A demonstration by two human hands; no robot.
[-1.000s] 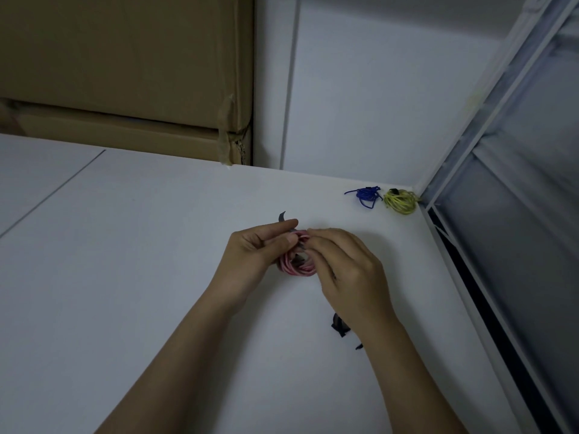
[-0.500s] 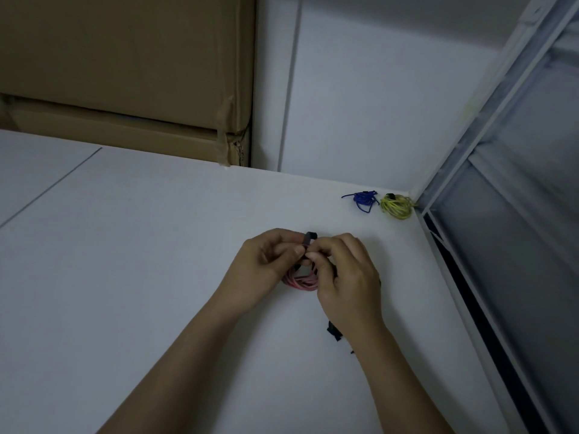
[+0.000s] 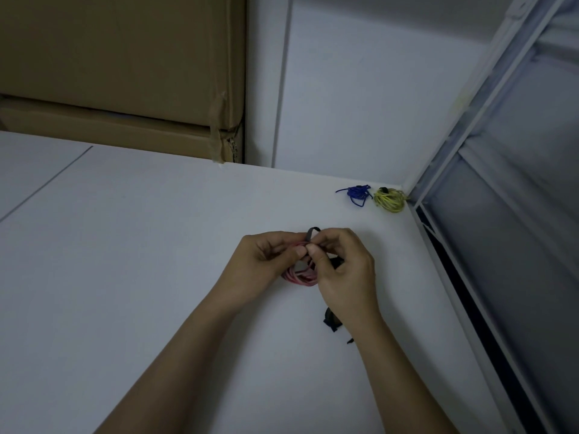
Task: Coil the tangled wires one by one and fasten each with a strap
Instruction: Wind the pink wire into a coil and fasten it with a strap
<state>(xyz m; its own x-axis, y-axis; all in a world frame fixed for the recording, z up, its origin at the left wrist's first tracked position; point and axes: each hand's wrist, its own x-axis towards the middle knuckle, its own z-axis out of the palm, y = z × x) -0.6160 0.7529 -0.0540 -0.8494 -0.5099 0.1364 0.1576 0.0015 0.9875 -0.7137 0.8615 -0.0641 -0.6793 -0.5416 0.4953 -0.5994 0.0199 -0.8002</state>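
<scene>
Raised slightly, pink coil (image 3: 300, 274) and strap (image 3: 311, 234) stay pinched between hands (image 3: 310, 264)

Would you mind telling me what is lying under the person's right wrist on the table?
A small dark object pokes out from under the right hand's wrist on the white table, possibly spare straps. Most of it is covered by the wrist, so I cannot tell its shape or count.

Strap (image 3: 312, 234) now looped over coil (image 3: 300, 274)
</scene>
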